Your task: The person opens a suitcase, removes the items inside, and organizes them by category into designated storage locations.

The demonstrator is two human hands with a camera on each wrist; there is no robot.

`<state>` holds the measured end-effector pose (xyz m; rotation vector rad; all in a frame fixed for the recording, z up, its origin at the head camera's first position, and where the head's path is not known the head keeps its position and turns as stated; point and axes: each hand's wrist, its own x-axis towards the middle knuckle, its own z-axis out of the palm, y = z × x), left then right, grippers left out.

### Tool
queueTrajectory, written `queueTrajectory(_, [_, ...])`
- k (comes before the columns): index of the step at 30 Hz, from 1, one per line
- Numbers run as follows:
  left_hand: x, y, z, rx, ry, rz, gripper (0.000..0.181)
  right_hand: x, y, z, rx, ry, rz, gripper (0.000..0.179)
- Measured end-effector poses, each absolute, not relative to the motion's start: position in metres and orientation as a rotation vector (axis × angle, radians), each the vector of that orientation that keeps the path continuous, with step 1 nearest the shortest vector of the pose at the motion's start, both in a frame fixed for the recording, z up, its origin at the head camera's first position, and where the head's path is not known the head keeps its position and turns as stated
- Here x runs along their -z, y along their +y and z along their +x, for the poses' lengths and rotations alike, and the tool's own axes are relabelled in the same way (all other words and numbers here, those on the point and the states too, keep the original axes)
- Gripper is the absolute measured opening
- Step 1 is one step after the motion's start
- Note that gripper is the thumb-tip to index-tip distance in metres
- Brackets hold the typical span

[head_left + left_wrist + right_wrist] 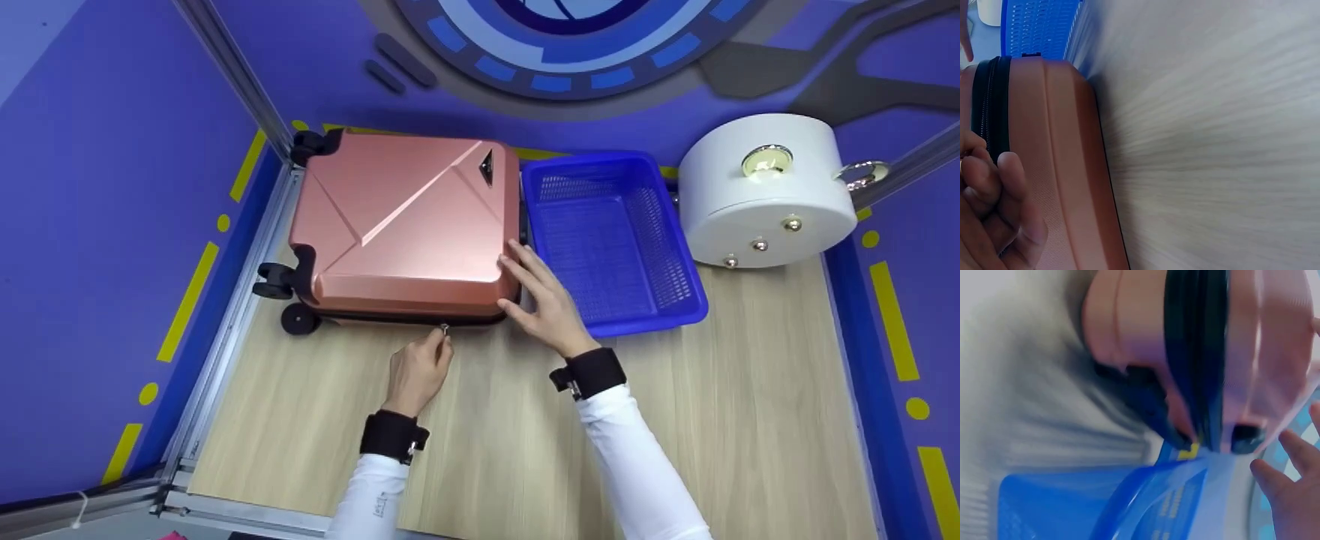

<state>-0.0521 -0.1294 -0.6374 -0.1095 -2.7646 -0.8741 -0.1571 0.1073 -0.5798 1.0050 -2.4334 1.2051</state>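
A rose-pink hard-shell suitcase (405, 217) lies flat with its black wheels to the left. Along its near side runs a black zipper (989, 107). My left hand (418, 369) is at that side, its thumb and curled fingers pinching the small metal zipper pull (445, 328) around the middle of the edge. In the left wrist view the left hand (999, 208) hides the pull. My right hand (549, 306) rests with fingers extended on the suitcase's near right corner, fingertips on the top shell. Part of the right hand (1294, 486) shows at the right wrist view's edge.
Right beside the suitcase stands a blue plastic basket (694, 304) with perforated sides. Farther right is a white round case (757, 195) with metal knobs and a ring handle. Blue printed walls (135, 225) and metal rails frame the wood-grain surface (517, 465).
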Motion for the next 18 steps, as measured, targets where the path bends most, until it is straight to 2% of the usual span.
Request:
queueTrajectory(6, [0.638,-0.132,-0.052,0.871,-2.78,-0.091,0.017,0.583,0.085,-0.151,-1.073,-2.405,1.029,0.071])
queueTrajectory(12, [0.636,-0.138,-0.053,0.878,-2.781,-0.051,0.022,0.592,0.08,-0.15,-1.032,-2.447,1.0,0.068])
queueTrajectory(18, [0.635,-0.145,-0.053,0.863,-2.759,-0.005,0.019,0.593,0.082,-0.151,-1.056,-2.454,1.02,0.065])
